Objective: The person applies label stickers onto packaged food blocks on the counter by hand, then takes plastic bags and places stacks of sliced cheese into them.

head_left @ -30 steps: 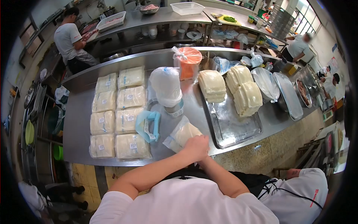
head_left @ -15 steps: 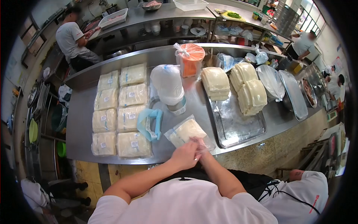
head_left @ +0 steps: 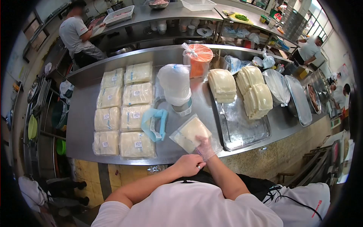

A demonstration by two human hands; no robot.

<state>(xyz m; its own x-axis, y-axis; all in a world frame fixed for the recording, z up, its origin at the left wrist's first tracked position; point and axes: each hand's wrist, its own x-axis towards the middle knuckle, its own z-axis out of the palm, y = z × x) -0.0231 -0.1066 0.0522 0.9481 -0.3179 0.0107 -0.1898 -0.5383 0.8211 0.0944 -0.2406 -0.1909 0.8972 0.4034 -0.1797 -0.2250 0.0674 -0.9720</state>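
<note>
My right hand (head_left: 205, 147) wears a clear plastic glove and hangs over the near right corner of a bag of pale, flat dough sheets (head_left: 191, 133). Its fingers look extended; whether they touch the bag I cannot tell. My left hand (head_left: 189, 165), a ring on one finger, is closed at the right wrist, at the cuff of the plastic glove (head_left: 208, 154). To the left of the bag lies a loop of blue and white tape or band (head_left: 160, 125). Beyond it stands a white plastic-wrapped bundle (head_left: 174, 85) beside a roll of labels (head_left: 184, 109).
Several sealed packs (head_left: 137, 117) fill the table's left side. A metal tray (head_left: 245, 132) on the right holds stacks of dough sheets (head_left: 257, 100). Farther back stands a bagged orange tub (head_left: 199, 62). Co-workers (head_left: 77, 36) are at the far counters, and another person (head_left: 298, 202) is close on my right.
My left hand has drawn back toward my body, from the right hand's fingers to its wrist. The glove now sits farther down over the right hand, whose fingers have straightened.
</note>
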